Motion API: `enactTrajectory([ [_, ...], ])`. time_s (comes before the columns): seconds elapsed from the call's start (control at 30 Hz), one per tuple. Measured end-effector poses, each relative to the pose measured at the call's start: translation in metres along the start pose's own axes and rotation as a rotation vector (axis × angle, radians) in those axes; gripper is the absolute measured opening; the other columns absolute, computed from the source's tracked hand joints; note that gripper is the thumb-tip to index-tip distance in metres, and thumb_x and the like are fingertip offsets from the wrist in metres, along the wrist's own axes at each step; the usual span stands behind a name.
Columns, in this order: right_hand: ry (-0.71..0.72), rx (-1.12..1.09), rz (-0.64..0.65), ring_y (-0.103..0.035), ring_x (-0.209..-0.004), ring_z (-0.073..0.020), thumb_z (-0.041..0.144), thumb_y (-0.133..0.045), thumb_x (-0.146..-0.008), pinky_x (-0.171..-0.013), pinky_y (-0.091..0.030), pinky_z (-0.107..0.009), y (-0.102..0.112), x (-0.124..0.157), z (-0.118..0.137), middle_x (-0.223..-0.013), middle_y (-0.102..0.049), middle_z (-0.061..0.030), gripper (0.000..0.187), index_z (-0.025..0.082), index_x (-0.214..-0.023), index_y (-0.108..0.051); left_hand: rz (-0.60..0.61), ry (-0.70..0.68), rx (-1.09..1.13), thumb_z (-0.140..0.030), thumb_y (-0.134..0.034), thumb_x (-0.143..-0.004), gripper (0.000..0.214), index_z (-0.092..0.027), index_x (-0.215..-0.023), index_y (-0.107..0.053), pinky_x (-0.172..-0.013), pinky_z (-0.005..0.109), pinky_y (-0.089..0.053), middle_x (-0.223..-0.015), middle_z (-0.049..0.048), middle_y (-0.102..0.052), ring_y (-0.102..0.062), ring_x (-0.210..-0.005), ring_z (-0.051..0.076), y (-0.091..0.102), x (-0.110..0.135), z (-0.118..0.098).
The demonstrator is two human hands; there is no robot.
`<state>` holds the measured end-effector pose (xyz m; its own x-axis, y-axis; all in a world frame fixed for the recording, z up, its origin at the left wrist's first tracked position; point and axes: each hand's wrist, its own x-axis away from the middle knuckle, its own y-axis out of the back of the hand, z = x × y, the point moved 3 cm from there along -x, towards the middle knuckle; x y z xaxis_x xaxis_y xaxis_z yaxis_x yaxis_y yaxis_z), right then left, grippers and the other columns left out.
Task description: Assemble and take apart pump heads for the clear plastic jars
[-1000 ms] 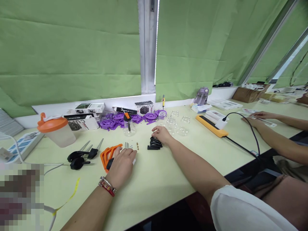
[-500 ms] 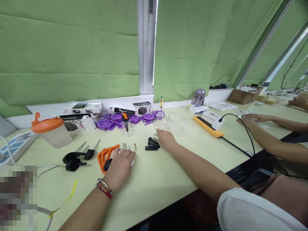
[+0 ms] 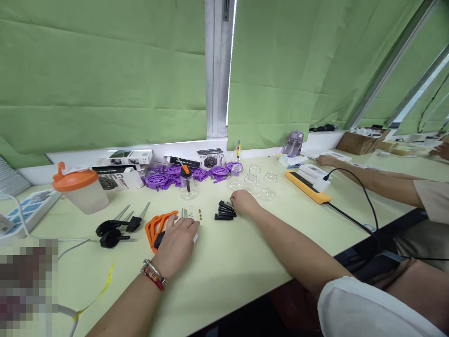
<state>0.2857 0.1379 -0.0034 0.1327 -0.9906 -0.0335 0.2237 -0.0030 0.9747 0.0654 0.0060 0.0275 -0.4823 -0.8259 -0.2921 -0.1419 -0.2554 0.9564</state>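
Note:
My left hand (image 3: 179, 241) rests on the table with curled fingers over a mostly hidden item; a dark end (image 3: 159, 240) and a white edge (image 3: 195, 238) show beside it. Orange triangular frames (image 3: 156, 227) lie just left of that hand. Beyond its fingertips are thin metal pins (image 3: 184, 213) and small brass pieces (image 3: 200, 214). My right hand (image 3: 244, 203) pinches with its fingertips at a small metal spring (image 3: 230, 202), beside a pile of black cylindrical parts (image 3: 225, 213).
Glass jars (image 3: 250, 180), purple plastic parts (image 3: 175, 175) and a jar with a black-and-orange top (image 3: 187, 182) stand behind. Black handles with metal shafts (image 3: 114, 229) and a shaker cup (image 3: 82, 189) are left. A yellow power strip (image 3: 307, 187) and another person's arm (image 3: 368, 178) are right.
My right fingertips have moved slightly left and down onto the springs. My left hand stays put. The other person's hands have reached farther back; the view has shifted slightly.

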Motion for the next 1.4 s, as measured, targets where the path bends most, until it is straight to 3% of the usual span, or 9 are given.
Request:
enactTrajectory([
  [0.3,-0.027,-0.197,-0.011,-0.062,-0.084,-0.0156,0.022,-0.047,-0.087,-0.067,-0.040,-0.021,-0.005,0.004,-0.005,-0.099,-0.068,-0.0085,0.025,0.016,-0.098,-0.068,-0.089,0.032,0.007,0.006,-0.039,-0.067,0.050,-0.018,-0.103,-0.063,-0.092,0.045,-0.032,-0.093,0.0067,-0.066,-0.059,-0.088,0.023,0.006,0.004,0.008],
  [0.63,-0.038,-0.151,-0.082,-0.059,-0.090,-0.0210,0.027,-0.043,-0.089,-0.069,-0.038,-0.026,0.001,0.012,-0.002,-0.099,-0.067,-0.0127,0.028,0.014,-0.101,-0.064,-0.273,0.308,-0.045,-0.003,-0.039,-0.071,0.041,-0.017,-0.101,-0.063,-0.089,0.042,-0.032,-0.099,0.0081,-0.068,-0.061,-0.094,0.024,0.017,0.014,0.049],
  [0.73,0.023,-0.088,-0.137,-0.059,-0.090,-0.0203,0.023,-0.041,-0.089,-0.070,-0.038,-0.026,0.007,0.012,0.013,-0.099,-0.066,-0.0111,0.026,0.016,-0.096,-0.066,-0.282,0.353,-0.052,-0.003,-0.038,-0.072,0.041,-0.018,-0.101,-0.063,-0.090,0.042,-0.031,-0.100,0.0079,-0.069,-0.061,-0.094,0.024,0.019,0.016,0.053],
  [0.83,0.193,-0.086,-0.137,-0.058,-0.092,-0.0184,0.021,-0.041,-0.089,-0.074,-0.038,-0.025,0.011,0.008,0.044,-0.100,-0.065,-0.0079,0.028,0.019,-0.090,-0.068,-0.296,0.380,-0.043,-0.004,-0.038,-0.072,0.040,-0.017,-0.101,-0.062,-0.092,0.043,-0.031,-0.101,0.0087,-0.068,-0.060,-0.097,0.024,0.021,0.017,0.056],
  [0.93,0.348,-0.149,-0.034,-0.058,-0.094,-0.0162,0.022,-0.045,-0.088,-0.075,-0.038,-0.023,0.010,0.001,0.084,-0.102,-0.067,-0.0044,0.026,0.022,-0.092,-0.070,-0.315,0.419,-0.028,-0.005,-0.038,-0.073,0.038,-0.017,-0.100,-0.062,-0.091,0.043,-0.031,-0.103,0.0098,-0.068,-0.060,-0.098,0.025,0.024,0.020,0.061],
  [1.07,0.322,-0.150,0.117,-0.059,-0.086,-0.0143,0.019,-0.052,-0.082,-0.068,-0.038,-0.021,0.001,-0.010,0.121,-0.096,-0.070,-0.0032,0.021,0.021,-0.089,-0.072,-0.330,0.496,-0.016,-0.007,-0.038,-0.075,0.035,-0.018,-0.099,-0.061,-0.088,0.042,-0.034,-0.101,0.0095,-0.069,-0.061,-0.095,0.024,0.029,0.024,0.068],
  [1.23,0.332,-0.111,0.151,-0.059,-0.082,-0.0150,0.015,-0.055,-0.077,-0.066,-0.037,-0.021,-0.009,-0.013,0.136,-0.085,-0.070,-0.0047,0.021,0.019,-0.086,-0.074,-0.338,0.555,-0.027,-0.007,-0.038,-0.076,0.036,-0.015,-0.101,-0.062,-0.087,0.043,-0.034,-0.101,0.0108,-0.068,-0.061,-0.095,0.025,0.033,0.026,0.073],
  [1.4,0.413,-0.089,0.118,-0.057,-0.086,-0.0160,0.013,-0.050,-0.080,-0.073,-0.036,-0.022,-0.007,0.001,0.137,-0.084,-0.069,-0.0066,0.024,0.017,-0.077,-0.074,-0.335,0.547,-0.033,-0.005,-0.038,-0.075,0.037,-0.015,-0.102,-0.062,-0.085,0.042,-0.035,-0.098,0.0099,-0.068,-0.061,-0.094,0.025,0.031,0.026,0.073],
])
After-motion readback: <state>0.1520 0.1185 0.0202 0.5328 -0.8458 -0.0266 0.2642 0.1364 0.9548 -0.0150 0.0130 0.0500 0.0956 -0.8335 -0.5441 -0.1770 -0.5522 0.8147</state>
